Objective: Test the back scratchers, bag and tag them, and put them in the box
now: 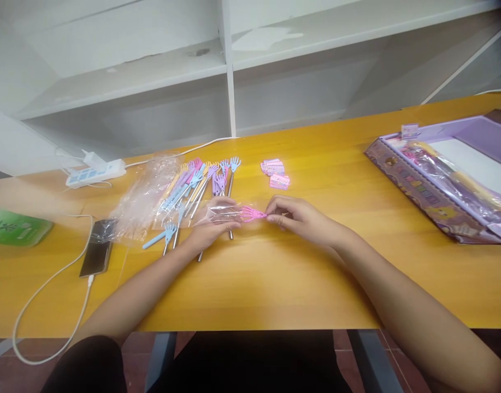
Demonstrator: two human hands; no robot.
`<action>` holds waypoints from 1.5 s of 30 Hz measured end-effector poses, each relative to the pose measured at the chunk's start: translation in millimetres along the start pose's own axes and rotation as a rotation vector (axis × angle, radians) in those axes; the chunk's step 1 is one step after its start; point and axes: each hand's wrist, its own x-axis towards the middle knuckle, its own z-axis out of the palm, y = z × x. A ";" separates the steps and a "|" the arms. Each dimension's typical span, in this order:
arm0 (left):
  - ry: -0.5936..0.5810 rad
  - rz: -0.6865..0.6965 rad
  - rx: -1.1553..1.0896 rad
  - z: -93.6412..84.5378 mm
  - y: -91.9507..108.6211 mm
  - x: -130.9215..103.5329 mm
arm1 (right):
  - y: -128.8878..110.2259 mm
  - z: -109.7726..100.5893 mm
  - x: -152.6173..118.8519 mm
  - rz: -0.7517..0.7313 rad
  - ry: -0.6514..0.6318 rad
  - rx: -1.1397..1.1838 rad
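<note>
Between my hands lies a pink hand-shaped back scratcher (252,214), its claw end pointing left toward a clear plastic bag (207,214). My left hand (217,224) is closed around the bag, thumb in front and fingers behind. With thumb and fingertips, my right hand (293,215) pinches the right end of the pink back scratcher. Just beyond my left hand is a pile of back scratchers (196,183) in blue, purple, yellow and pink, some with metal rods showing. Small pink printed cards (277,172) lie beyond my right hand.
A heap of clear bags (141,191) lies left of the pile. Further left are a phone (96,251) on a white cable, a power strip (95,173) and a green package (16,226). At right stands a purple printed box (422,191) holding wrapped items. White shelving (233,98) rises behind.
</note>
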 end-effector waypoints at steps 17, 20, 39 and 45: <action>-0.033 -0.015 -0.033 1.1 -9.1 -2.0 | 3.4 18.9 3.8 0.051 0.170 0.155; -0.057 -0.029 -0.261 3.5 -13.7 0.2 | 2.4 22.4 4.5 0.047 0.202 0.162; -0.081 -0.045 0.015 14.3 -3.7 -5.2 | -6.4 38.6 0.4 0.094 0.151 0.259; 0.084 0.011 -0.162 8.2 -11.2 4.0 | -2.7 20.2 -3.3 0.116 -0.023 0.054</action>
